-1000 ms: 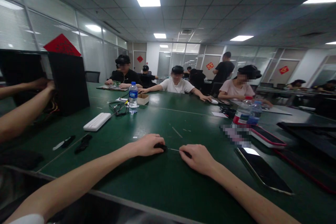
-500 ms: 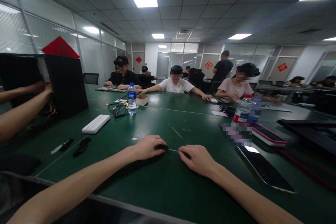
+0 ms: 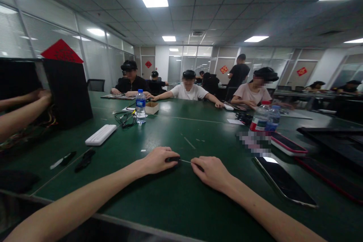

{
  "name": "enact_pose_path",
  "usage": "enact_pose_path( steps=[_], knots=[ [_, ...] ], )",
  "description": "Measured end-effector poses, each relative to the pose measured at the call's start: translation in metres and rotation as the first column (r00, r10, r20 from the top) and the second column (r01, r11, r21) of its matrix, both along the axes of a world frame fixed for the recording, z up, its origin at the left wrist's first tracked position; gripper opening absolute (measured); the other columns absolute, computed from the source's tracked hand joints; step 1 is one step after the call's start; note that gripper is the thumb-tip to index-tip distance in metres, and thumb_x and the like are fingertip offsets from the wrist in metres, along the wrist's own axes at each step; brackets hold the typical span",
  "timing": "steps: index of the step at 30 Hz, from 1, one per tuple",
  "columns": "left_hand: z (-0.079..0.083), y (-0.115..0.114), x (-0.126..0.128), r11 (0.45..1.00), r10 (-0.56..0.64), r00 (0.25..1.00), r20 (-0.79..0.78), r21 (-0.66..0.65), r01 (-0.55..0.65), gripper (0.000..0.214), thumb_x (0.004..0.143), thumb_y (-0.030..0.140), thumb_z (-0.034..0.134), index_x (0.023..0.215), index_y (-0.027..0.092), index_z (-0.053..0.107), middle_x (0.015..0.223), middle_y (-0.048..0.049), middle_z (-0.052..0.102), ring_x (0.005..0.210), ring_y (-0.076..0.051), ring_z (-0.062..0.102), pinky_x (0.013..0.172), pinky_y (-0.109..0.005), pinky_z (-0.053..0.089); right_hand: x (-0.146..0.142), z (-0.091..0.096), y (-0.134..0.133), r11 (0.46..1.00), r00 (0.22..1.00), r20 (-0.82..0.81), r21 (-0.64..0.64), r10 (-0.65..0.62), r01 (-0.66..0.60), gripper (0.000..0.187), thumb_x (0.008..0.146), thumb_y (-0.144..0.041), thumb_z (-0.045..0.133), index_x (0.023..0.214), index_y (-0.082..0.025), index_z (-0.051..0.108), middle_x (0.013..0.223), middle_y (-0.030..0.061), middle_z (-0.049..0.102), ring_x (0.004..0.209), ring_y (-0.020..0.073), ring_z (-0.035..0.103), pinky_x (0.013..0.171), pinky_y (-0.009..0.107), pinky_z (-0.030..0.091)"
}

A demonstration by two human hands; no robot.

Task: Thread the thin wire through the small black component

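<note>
Over the green table, my left hand is closed around a small black object whose kind I cannot make out. From that object a thin, pale shaft runs across the gap to my right hand. The fingers of my right hand are curled at the shaft's other end, with something dark partly hidden under them. Both hands rest low, close to the tabletop, and a short distance apart.
Left lie a white power strip and a black strap. Another person's arms reach into a black computer case. Water bottles stand farther back. Right are a phone and a red-edged phone. Several people sit beyond.
The whole view has shifted slightly, so things sit a little farther left. My hands keep nearly the same pose, with the thin shaft still between them.
</note>
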State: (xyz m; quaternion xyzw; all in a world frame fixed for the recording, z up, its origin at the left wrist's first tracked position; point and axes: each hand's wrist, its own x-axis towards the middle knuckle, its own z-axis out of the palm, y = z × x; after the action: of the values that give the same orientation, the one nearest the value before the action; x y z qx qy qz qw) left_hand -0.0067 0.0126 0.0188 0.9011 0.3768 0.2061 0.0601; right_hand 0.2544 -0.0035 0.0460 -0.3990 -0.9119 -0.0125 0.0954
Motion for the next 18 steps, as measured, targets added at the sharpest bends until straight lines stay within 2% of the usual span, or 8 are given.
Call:
enact_pose_path(
  steps=[6, 12, 18],
  knots=[
    [-0.003, 0.000, 0.000, 0.999, 0.024, 0.999, 0.026, 0.027, -0.025, 0.035, 0.096, 0.034, 0.055, 0.126, 0.019, 0.065, 0.107, -0.0090, 0.070, 0.087, -0.018, 0.066, 0.080, -0.027, 0.051, -0.001, 0.001, -0.005, 0.997, 0.997, 0.076, 0.071, 0.001, -0.007, 0.036, 0.103, -0.034, 0.037, 0.116, -0.020, 0.068, 0.092, 0.0080, 0.069, 0.075, 0.0173, 0.064, 0.068, 0.027, 0.047],
    [-0.008, 0.001, 0.002, 0.999, 0.041, 0.998, 0.049, 0.020, -0.042, 0.035, 0.096, 0.034, 0.055, 0.126, 0.019, 0.065, 0.107, -0.0089, 0.069, 0.086, -0.018, 0.065, 0.080, -0.027, 0.051, -0.003, 0.001, -0.010, 0.995, 0.991, 0.126, 0.095, -0.034, 0.022, 0.036, 0.104, -0.041, 0.038, 0.127, -0.023, 0.060, 0.097, 0.0086, 0.067, 0.074, 0.0177, 0.064, 0.066, 0.027, 0.048],
    [-0.003, -0.003, 0.005, 0.998, 0.066, 0.995, 0.075, 0.012, -0.067, 0.033, 0.096, 0.033, 0.055, 0.123, 0.019, 0.067, 0.099, -0.0070, 0.069, 0.080, -0.017, 0.064, 0.075, -0.027, 0.051, 0.000, 0.000, -0.008, 0.995, 0.993, 0.118, 0.095, -0.032, 0.021, 0.036, 0.104, -0.039, 0.037, 0.130, -0.023, 0.058, 0.099, 0.0080, 0.066, 0.074, 0.0187, 0.065, 0.064, 0.029, 0.050]
  ],
)
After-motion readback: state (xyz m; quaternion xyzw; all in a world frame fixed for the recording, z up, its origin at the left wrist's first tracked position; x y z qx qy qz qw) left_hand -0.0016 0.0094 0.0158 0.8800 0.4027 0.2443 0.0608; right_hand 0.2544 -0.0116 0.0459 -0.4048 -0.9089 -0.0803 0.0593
